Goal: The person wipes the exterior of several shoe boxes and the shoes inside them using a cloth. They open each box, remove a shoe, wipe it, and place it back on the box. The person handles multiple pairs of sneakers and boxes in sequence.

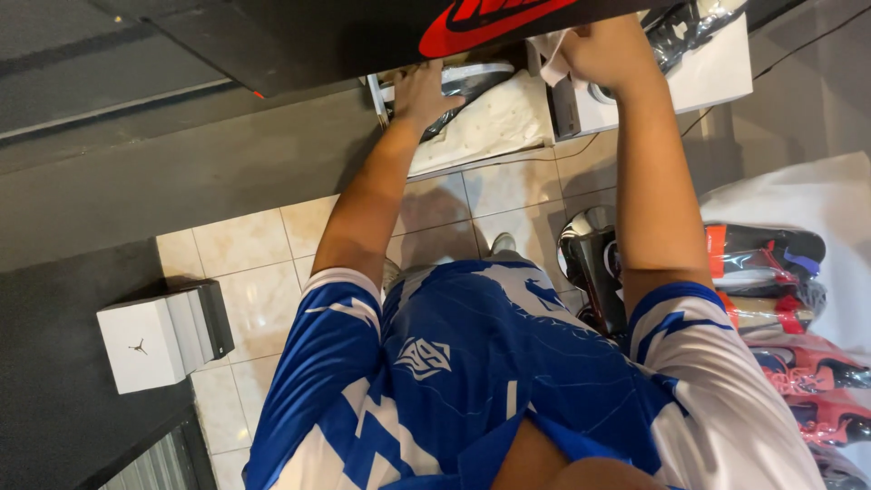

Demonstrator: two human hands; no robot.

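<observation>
My left hand (423,91) reaches forward and lies on a grey and black sneaker (472,77) with a white sole, fingers curled over it. The sneaker rests on white wrapping paper (494,122) in an open box. A black box lid with a red shape (363,36) hangs over it and hides the fingertips. My right hand (606,50) is closed on a crumpled piece of pale paper (552,56) at the edge of a white box (717,77). That box holds a dark shoe in clear plastic (685,23).
A white shoebox (145,343) with dark boxes beside it sits on a black surface at the left. A plastic-wrapped black shoe (590,259) stands on the pale tiled floor (245,245). Several wrapped red and black shoes (771,263) lie on white cloth at the right.
</observation>
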